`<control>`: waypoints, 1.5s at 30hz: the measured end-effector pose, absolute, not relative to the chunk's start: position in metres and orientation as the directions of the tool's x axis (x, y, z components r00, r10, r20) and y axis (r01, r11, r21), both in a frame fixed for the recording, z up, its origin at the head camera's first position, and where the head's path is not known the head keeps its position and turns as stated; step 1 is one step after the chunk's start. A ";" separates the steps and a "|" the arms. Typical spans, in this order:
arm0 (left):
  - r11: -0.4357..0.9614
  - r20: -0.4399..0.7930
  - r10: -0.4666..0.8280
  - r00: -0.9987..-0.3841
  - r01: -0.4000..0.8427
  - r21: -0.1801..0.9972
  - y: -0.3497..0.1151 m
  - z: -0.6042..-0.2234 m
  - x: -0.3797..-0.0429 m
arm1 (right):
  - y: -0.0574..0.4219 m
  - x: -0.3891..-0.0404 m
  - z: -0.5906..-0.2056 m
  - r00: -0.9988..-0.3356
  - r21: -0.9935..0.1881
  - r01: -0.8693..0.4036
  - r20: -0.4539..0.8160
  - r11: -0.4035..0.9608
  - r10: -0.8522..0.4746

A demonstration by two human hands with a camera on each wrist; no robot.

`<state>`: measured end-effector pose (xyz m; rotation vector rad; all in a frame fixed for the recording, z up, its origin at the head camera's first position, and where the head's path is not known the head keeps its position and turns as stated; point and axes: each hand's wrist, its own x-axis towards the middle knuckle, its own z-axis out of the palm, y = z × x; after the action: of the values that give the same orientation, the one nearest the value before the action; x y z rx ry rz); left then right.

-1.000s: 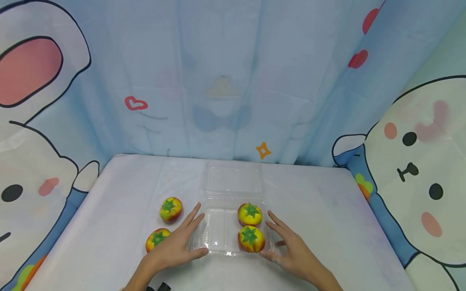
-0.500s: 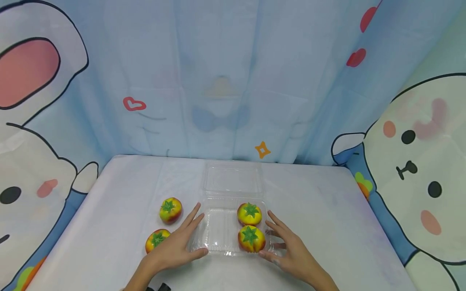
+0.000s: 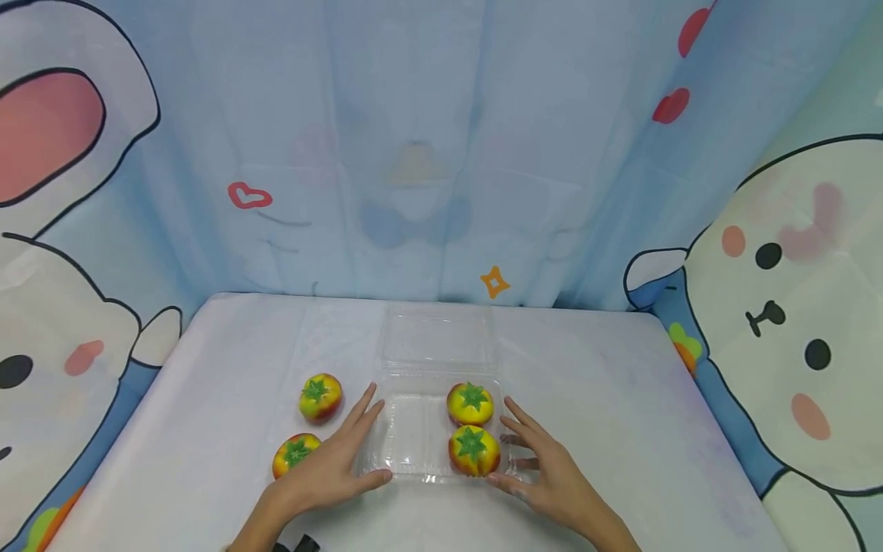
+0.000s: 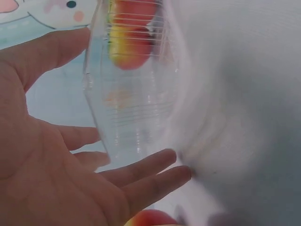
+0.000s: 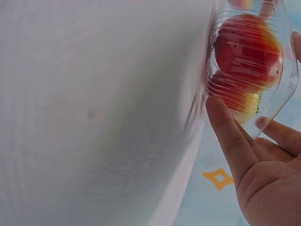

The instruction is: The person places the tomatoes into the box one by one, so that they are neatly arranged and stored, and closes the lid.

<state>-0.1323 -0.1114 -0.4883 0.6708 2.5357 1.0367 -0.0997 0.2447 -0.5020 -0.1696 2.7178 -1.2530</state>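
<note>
A clear plastic clamshell box (image 3: 411,437) lies on the table with its lid (image 3: 439,337) folded back, away from me. Its right half holds two red-and-yellow persimmon-like fruits, a far one (image 3: 470,404) and a near one (image 3: 474,451), both with green star-shaped tops. My left hand (image 3: 331,468) is spread along the box's left side, fingertips right at the wall. On the opposite side, my right hand (image 3: 552,471) has its extended fingers and thumb at the right wall, beside the fruits. The left wrist view shows the left palm (image 4: 61,174) with nothing in it.
Two similar fruits lie on the white cloth left of the box: one farther back (image 3: 320,398), and one (image 3: 295,454) partly hidden by the left hand. A small black object (image 3: 306,543) shows at the bottom edge. A blue cartoon curtain (image 3: 414,153) hangs behind the table.
The head view has shifted slightly. Both hands, the box and the fruits stay where they were.
</note>
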 end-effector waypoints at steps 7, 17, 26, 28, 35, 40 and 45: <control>0.668 -0.018 0.463 -0.886 0.335 0.664 -0.121 -0.466 -0.113 | 0.242 -0.101 -0.502 -0.981 -0.769 -0.045 -0.085 0.637 -0.172; 0.780 0.418 0.230 -0.879 0.424 0.461 -0.137 -0.466 -0.087 | 0.245 -0.102 -0.502 -0.982 -0.752 -0.066 -0.068 0.656 -0.176; 0.840 0.029 0.019 -0.999 0.032 0.541 -0.167 -0.479 -0.079 | 0.244 -0.101 -0.501 -0.981 -0.751 -0.040 -0.096 0.659 -0.170; 0.831 -0.034 0.001 -0.999 -0.018 0.556 -0.172 -0.482 -0.080 | 0.245 -0.102 -0.500 -0.982 -0.750 -0.034 -0.100 0.660 -0.163; 0.808 -0.165 -0.030 -0.986 -0.121 0.576 -0.180 -0.493 -0.085 | 0.246 -0.102 -0.502 -0.981 -0.752 -0.035 -0.101 0.658 -0.168; 0.791 -0.200 -0.037 -0.979 -0.151 0.593 -0.180 -0.497 -0.088 | 0.245 -0.101 -0.502 -0.981 -0.751 -0.039 -0.097 0.659 -0.168; 0.783 -0.213 -0.042 -0.976 -0.165 0.600 -0.181 -0.498 -0.089 | 0.246 -0.101 -0.502 -0.980 -0.752 -0.058 -0.082 0.657 -0.180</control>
<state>-0.0892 -0.1809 -0.4976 -0.1637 2.7865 0.9635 -0.1014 0.2459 -0.5020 -0.1969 2.7216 -1.2274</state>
